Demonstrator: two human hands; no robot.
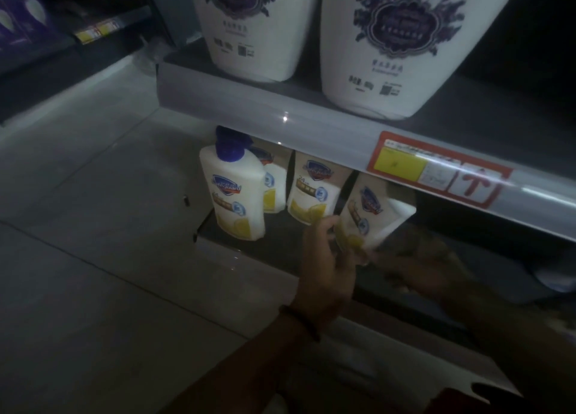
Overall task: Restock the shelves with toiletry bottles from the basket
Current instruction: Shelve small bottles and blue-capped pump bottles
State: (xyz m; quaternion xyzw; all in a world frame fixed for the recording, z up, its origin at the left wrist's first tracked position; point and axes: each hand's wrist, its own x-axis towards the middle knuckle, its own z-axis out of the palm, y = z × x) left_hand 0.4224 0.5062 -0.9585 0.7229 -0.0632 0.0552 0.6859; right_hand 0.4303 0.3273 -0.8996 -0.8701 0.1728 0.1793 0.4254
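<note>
A white toiletry bottle (pixel 372 211) with a blue logo and a yellow base is tilted at the front of the dark lower shelf (pixel 280 226). My left hand (pixel 330 264) is shut on its lower left edge. My right hand (pixel 427 264) is blurred in shadow just below and right of the bottle's base; whether it grips is unclear. Three matching bottles stand to the left: one with a blue cap (pixel 233 192) at the shelf end, one behind it (pixel 274 186), one beside the held bottle (pixel 314 189). The basket is not visible.
The upper shelf edge (pixel 249 102) overhangs the lower bottles and carries a red and yellow price tag (pixel 436 170). Two large white bottles with purple labels (pixel 255 24) (pixel 402 45) stand on it. Grey floor tiles (pixel 93 226) lie left. A reddish object (pixel 452 398) shows bottom right.
</note>
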